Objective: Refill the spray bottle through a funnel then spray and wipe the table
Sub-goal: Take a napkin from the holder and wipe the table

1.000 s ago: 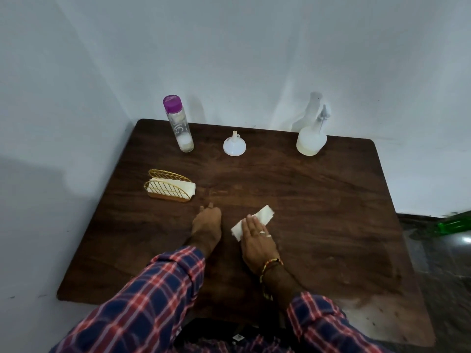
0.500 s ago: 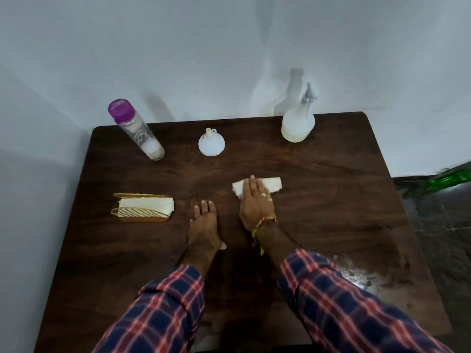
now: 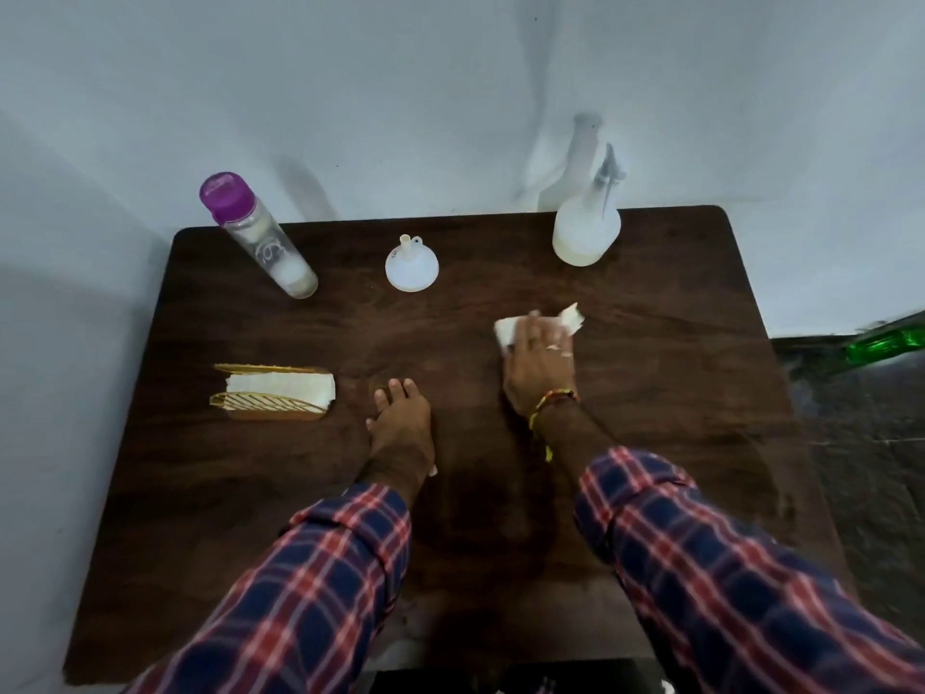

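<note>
My right hand (image 3: 538, 368) presses a white paper napkin (image 3: 505, 330) flat against the dark wooden table (image 3: 675, 418), right of centre and a little in front of the spray bottle. The white spray bottle (image 3: 585, 232) stands upright at the back right, holding pale liquid. A white funnel (image 3: 411, 268) rests upside down at the back middle. At the back left stands a clear refill bottle (image 3: 260, 242) with a purple cap. My left hand (image 3: 400, 423) lies palm down on the table near the centre, fingers together, holding nothing.
A gold wire napkin holder (image 3: 273, 395) with white napkins sits at the left. White walls close in behind and to the left. Beyond the table's right edge is dark floor with a green object (image 3: 883, 343).
My right hand has slid the napkin away from me and to the right, toward the spray bottle. The left hand stays flat on the table. The camera has moved forward and tilted down.
</note>
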`<state>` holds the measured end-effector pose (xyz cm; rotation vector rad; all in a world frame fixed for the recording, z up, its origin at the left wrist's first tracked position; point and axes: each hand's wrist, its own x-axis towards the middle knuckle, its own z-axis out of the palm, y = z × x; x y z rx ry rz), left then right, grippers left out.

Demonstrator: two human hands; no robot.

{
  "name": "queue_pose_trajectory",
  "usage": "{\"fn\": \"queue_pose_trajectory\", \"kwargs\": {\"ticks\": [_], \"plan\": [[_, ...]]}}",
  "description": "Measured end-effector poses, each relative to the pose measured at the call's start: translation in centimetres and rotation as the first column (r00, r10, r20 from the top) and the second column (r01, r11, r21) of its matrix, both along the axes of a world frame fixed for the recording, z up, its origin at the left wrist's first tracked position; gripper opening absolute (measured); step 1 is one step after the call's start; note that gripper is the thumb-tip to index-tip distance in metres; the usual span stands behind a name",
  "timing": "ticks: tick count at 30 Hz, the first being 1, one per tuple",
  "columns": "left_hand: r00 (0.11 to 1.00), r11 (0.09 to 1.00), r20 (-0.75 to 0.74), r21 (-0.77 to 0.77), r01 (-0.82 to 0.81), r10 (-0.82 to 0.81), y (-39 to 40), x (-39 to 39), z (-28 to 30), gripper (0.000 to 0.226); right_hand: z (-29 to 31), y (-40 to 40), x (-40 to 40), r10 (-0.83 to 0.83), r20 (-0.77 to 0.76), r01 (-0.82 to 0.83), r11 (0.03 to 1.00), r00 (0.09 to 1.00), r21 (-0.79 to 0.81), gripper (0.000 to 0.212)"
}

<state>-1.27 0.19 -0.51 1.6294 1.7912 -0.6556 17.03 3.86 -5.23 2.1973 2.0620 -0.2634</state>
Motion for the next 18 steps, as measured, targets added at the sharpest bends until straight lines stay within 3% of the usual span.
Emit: {"fn": "queue_pose_trajectory", "kwargs": {"ticks": [4, 6, 10, 12, 15, 18], "plan": [[1.0, 1.0, 0.013, 0.017, 0.021, -0.021, -0.1, -0.4, -0.1, 0.133, -1.1, -7.5, -4.4, 0.279, -0.137, -0.278, 0.96, 0.951, 0.028, 0.059], [0.999, 0.999, 0.034, 0.017, 0.042, -0.043, -0.3, -0.9, -0.2, 0.134, -0.4, -11.4, -4.5, 0.285, -0.126, -0.29, 0.957, 0.95, -0.018, 0.058], [0.996, 0.996, 0.058, 0.062, 0.066, -0.07, -1.0, -1.5, -0.8, 0.133, -0.2, -10.8, -1.9, -0.059, -0.034, 0.059, 0.998, 0.998, -0.007, 0.057], [0.994, 0.994, 0.068, 0.079, 0.078, -0.084, -1.2, -1.7, -1.1, 0.13, 0.2, -9.7, -1.7, -0.124, -0.009, 0.124, 0.992, 0.992, 0.008, 0.059], [0.989, 0.99, 0.126, 0.123, 0.066, -0.082, -2.5, -2.2, -1.1, 0.115, -0.4, -13.3, -4.6, 0.105, -0.079, -0.097, 0.991, 0.991, 0.089, 0.058], [0.984, 0.964, 0.148, 0.26, 0.054, -0.095, -5.8, -2.8, -1.6, 0.088, -0.1, -19.6, -5.9, 0.267, -0.1, -0.267, 0.964, 0.958, 0.01, 0.057]]}}
